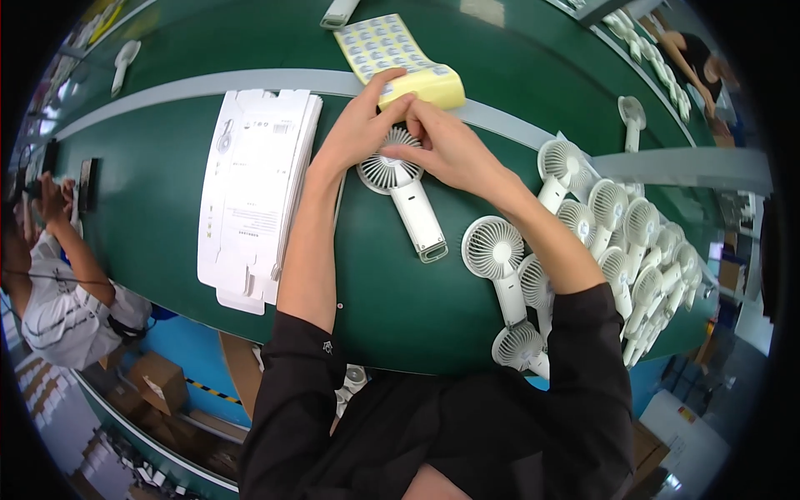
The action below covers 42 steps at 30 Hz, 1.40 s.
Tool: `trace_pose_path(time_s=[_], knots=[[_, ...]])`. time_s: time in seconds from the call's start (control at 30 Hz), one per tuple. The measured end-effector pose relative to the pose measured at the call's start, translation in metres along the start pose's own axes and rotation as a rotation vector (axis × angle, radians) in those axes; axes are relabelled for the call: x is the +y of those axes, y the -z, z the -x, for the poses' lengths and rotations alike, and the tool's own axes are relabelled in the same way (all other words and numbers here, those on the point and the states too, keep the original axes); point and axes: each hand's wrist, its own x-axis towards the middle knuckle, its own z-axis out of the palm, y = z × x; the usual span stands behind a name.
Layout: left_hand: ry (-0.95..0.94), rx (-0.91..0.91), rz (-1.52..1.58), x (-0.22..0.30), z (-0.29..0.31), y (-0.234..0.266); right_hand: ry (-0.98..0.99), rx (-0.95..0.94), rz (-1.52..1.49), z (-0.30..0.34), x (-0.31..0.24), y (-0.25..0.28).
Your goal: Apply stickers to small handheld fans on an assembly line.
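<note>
A white handheld fan [414,218] lies on the green table in front of me, its round grille [385,173] partly under my hands. Just beyond it, a sheet of printed stickers [385,43] curls over at its near end, showing yellow backing. My left hand [363,123] is at that curled end, fingers bent round its edge. Close against it, my right hand [450,148] has its fingers curled together by the sheet, thumb over the fan's grille. Whatever lies between the right fingertips is too small or hidden to make out.
Flat white printed cartons [250,192] are stacked left of my left forearm. Many white fans [497,250] crowd the table on the right, some beside my right forearm. A grey metal rail [200,86] crosses behind the work area. Another person [75,292] sits at far left.
</note>
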Motion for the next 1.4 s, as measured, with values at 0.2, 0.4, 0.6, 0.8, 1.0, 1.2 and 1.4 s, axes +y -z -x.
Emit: trace_pose_path(time_s=[0.2,0.4,0.6,0.8,1.0,1.2,1.4], knots=[[-0.06,0.038,0.028,-0.017,-0.008,-0.002,-0.026,0.302,0.182,0.014,0.001,-0.013],[0.041,0.096,-0.035,0.01,-0.008,-0.001,0.041,0.108,0.336,0.07,-0.021,-0.032],[-0.254,0.393,0.111,0.052,0.003,0.015,-0.205,0.172,0.038,0.028,0.019,0.013],[-0.297,0.589,0.082,0.066,0.007,0.041,-0.213,0.701,0.389,-0.059,0.106,0.081],[-0.265,0.65,0.24,0.055,0.01,0.055,-0.053,0.606,0.341,-0.153,0.104,0.054],[-0.242,0.69,0.184,0.052,0.019,0.062,-0.424,0.46,0.115,-0.222,0.074,0.008],[-0.236,0.69,0.155,0.051,0.011,0.055,-0.52,0.534,-0.094,-0.227,0.093,0.018]])
